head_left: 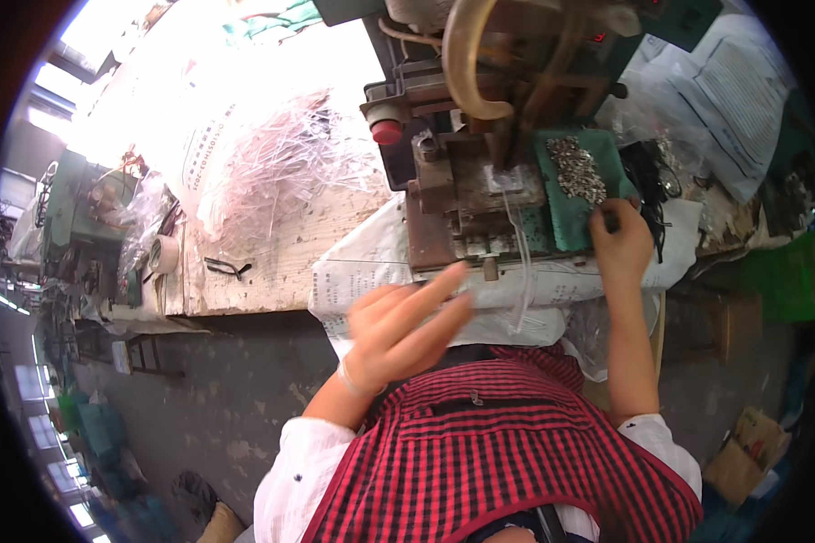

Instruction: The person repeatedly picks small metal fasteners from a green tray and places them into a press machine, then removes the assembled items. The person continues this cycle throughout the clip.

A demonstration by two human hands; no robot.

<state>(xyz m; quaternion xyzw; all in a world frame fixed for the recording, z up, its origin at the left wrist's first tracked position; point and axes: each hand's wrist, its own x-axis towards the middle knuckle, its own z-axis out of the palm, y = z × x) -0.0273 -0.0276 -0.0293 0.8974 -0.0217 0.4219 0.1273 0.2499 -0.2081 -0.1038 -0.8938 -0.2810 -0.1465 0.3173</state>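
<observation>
Worn planks of the workbench (272, 262) are left bare along its front edge, left of the rusty press (480, 195); open floor is seen below. Clear strips (519, 262) hang over that edge from the press. The left hand (398, 339) is raised, blurred, fingers spread, empty. The right hand (620, 237) is curled at the green tray (566, 213) of metal pieces (578, 170); whether anything is pinched cannot be told.

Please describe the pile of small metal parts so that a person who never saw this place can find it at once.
Start at the rusty brown machine at the middle of the workbench. On its right side lies a green cloth, just above the right hand. The pile of small metal parts sits on that cloth: silvery and shiny, unlike the dark tangle of black pieces beside it.
</observation>
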